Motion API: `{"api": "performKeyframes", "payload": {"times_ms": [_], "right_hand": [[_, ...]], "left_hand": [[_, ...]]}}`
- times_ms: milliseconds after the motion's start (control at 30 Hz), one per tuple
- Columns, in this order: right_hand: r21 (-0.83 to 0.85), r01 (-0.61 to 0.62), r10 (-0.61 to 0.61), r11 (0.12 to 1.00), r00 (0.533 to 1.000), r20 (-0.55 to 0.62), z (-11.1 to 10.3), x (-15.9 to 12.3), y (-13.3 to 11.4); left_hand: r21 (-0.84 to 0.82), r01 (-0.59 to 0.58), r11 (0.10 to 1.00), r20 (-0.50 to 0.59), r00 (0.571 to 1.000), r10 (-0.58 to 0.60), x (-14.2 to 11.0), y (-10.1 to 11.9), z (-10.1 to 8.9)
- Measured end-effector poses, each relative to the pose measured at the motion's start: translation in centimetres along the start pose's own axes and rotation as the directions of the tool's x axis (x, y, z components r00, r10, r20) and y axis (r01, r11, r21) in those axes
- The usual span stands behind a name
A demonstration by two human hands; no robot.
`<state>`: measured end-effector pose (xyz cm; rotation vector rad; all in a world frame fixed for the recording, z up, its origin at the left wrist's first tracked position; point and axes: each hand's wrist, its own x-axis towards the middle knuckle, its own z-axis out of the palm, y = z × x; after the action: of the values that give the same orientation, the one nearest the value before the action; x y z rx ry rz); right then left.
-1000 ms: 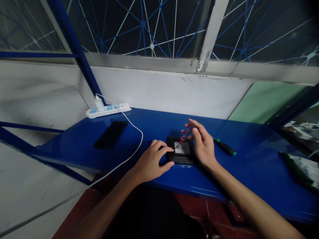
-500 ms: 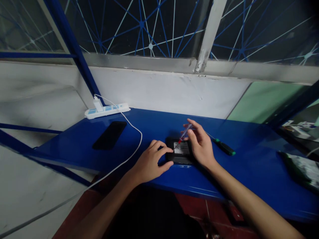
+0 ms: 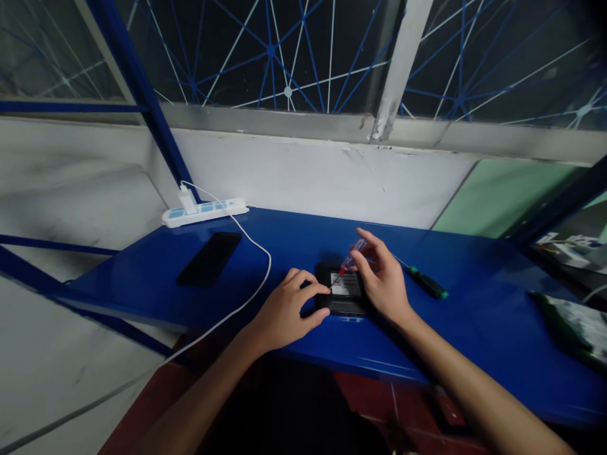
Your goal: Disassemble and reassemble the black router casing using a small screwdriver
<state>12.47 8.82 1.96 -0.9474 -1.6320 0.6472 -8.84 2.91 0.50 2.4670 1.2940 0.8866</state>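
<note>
A flat black box-like device (image 3: pixel 348 306) with a white printed label (image 3: pixel 348 285) lies on the blue table. My right hand (image 3: pixel 385 278) is closed around the clear purplish handle of a small screwdriver (image 3: pixel 348 262) with a red collar. It leans, its thin shaft pointing down-left to the device's left part, beside the label. My left hand (image 3: pixel 293 309) rests at the device's left side, thumb and index finger apart. Its index fingertip touches the device near the screwdriver tip; the exact contact of the tip is too small to make out.
A green-and-black screwdriver (image 3: pixel 428 282) lies right of my right hand. To the left are a black phone (image 3: pixel 208 259), a white cable (image 3: pixel 258 287) and a white power strip (image 3: pixel 206 212) with a charger (image 3: pixel 187 200). A crumpled bag-like item (image 3: pixel 571 325) lies at the right edge.
The small screwdriver and the fingers around its handle have shifted slightly, with the thumb a little further left on the handle. The left hand and the device stay in place.
</note>
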Motion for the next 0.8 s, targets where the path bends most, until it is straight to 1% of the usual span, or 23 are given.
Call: {"api": "performKeyframes", "payload": {"times_ms": [167, 367, 433, 533, 600, 733, 800], "right_hand": [[-0.002, 0.013, -0.013, 1.000, 1.000, -0.024, -0.14, -0.16, -0.42], [0.115, -0.024, 0.019, 0.993, 0.999, 0.049, -0.19, -0.24, -0.83], [0.080, -0.021, 0.017, 0.997, 0.999, 0.044, -0.18, -0.19, -0.66], [-0.009, 0.001, -0.002, 1.000, 1.000, -0.012, -0.11, -0.12, -0.41], [-0.018, 0.005, -0.005, 1.000, 1.000, -0.030, -0.06, -0.12, -0.40], [-0.014, -0.006, 0.006, 1.000, 1.000, 0.019, -0.10, -0.23, -0.64], [0.015, -0.010, 0.010, 1.000, 0.999, 0.047, -0.17, -0.29, -0.65]], "left_hand": [[-0.005, 0.007, 1.000, -0.001, 1.000, -0.007, 0.03, 0.19, -0.03], [-0.002, -0.002, 1.000, -0.008, 1.000, 0.002, 0.12, 0.12, -0.05], [-0.006, 0.000, 1.000, -0.006, 1.000, 0.000, 0.13, 0.10, -0.01], [-0.010, 0.008, 1.000, 0.001, 1.000, -0.008, 0.06, 0.12, 0.05], [-0.009, 0.012, 1.000, 0.000, 1.000, -0.012, 0.00, 0.13, 0.04], [-0.015, 0.005, 1.000, -0.006, 1.000, -0.005, 0.06, 0.15, -0.02], [-0.019, 0.005, 1.000, -0.009, 1.000, -0.005, 0.13, 0.17, -0.05]]}}
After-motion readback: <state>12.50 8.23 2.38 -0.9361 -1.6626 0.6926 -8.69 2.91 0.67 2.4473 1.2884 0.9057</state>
